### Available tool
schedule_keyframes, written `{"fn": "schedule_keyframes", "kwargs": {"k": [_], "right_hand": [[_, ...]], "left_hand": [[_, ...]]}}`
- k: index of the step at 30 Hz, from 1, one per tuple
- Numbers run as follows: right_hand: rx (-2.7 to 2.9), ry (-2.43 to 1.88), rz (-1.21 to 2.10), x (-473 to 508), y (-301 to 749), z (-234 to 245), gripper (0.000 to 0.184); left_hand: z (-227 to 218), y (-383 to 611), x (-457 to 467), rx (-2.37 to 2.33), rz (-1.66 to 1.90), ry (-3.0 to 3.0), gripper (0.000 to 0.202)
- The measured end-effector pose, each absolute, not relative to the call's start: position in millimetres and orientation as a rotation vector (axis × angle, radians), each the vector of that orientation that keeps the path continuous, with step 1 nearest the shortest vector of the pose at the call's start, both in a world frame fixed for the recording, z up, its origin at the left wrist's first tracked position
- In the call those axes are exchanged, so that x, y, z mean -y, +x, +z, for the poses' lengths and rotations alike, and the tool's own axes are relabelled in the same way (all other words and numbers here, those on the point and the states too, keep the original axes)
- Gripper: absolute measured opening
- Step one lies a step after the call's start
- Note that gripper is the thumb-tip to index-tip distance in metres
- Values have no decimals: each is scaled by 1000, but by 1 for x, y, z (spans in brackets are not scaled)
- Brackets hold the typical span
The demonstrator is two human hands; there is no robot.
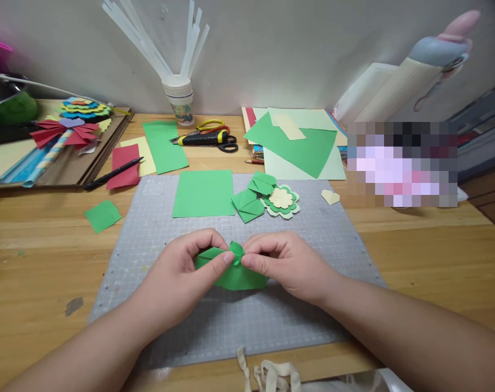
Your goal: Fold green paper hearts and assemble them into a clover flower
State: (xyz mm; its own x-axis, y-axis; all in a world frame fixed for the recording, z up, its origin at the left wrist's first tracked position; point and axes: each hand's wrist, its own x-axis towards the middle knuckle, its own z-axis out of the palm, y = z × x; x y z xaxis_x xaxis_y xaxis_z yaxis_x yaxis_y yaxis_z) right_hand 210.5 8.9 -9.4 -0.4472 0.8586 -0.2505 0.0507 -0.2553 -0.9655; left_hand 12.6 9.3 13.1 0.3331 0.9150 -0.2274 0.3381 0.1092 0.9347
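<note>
A partly folded piece of green paper is pinched between both hands, just above the grey cutting mat. My left hand grips its left part, thumb on top. The thumb and fingers of my right hand close on the right side of a small raised, curled fold. Beyond the hands lie a flat green paper square, green folded hearts and a layered paper flower in green and cream. A small cream folded heart sits near the mat's right edge.
Behind the mat are a box cutter, scissors and a stack of paper cups holding white strips. Paper sheets are piled back right. At left lie a black pen, red paper and a cardboard folder.
</note>
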Motion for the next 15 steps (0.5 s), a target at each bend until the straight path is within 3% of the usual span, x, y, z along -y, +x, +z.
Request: {"fn": "schedule_keyframes", "kwargs": {"k": [15], "right_hand": [[1453, -1112, 1674, -4, 210, -4, 22]], "left_hand": [[14, 15, -7, -1192, 639, 1459, 22]]}}
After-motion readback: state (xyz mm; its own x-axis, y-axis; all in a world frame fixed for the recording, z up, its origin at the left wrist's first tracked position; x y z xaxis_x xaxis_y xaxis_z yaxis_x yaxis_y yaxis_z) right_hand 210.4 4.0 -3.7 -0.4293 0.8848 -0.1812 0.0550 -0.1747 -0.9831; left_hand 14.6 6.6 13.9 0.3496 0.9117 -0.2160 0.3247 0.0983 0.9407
